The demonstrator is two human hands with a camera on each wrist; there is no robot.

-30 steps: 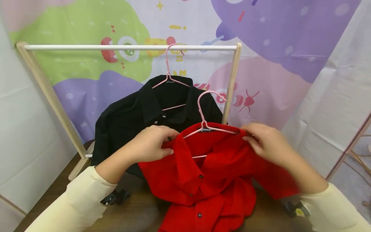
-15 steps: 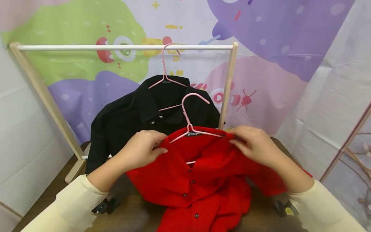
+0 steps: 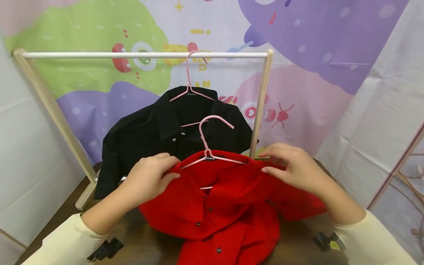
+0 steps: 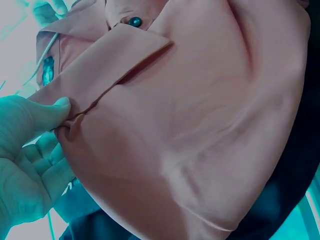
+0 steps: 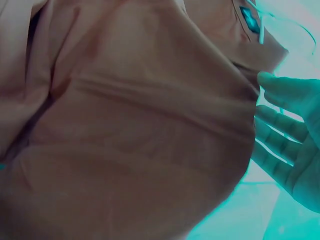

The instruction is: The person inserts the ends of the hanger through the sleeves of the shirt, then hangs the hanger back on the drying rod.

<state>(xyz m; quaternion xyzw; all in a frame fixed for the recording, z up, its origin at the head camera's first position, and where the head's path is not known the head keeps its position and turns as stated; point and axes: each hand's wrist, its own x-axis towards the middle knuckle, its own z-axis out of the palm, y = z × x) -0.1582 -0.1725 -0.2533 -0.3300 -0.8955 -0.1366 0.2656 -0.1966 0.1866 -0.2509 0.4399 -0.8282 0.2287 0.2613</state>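
A red shirt (image 3: 228,206) with dark buttons is on a pink hanger (image 3: 207,141), its hook standing up free above the collar. My left hand (image 3: 150,176) pinches the shirt beside the collar, thumb in front and fingers behind, as the left wrist view shows. At the opposite shoulder, my right hand (image 3: 294,167) holds the cloth lightly between thumb and fingers; in the right wrist view the fingers (image 5: 280,142) reach behind the shirt's edge. Behind it a black shirt (image 3: 135,136) hangs on another pink hanger (image 3: 188,75), hooked over the white rail (image 3: 99,55). The red shirt covers part of the black one.
The rail is carried by wooden posts (image 3: 59,114) at both ends. Under the shirts lies a dark wooden table (image 3: 145,235). A patterned cloth (image 3: 294,84) hangs behind the rack, with white panels (image 3: 29,129) at the sides.
Both hands have moved left and slightly down in the head view, carrying the red shirt and its hanger. The hanger's hook now sits lower. The black shirt stays on the rail.
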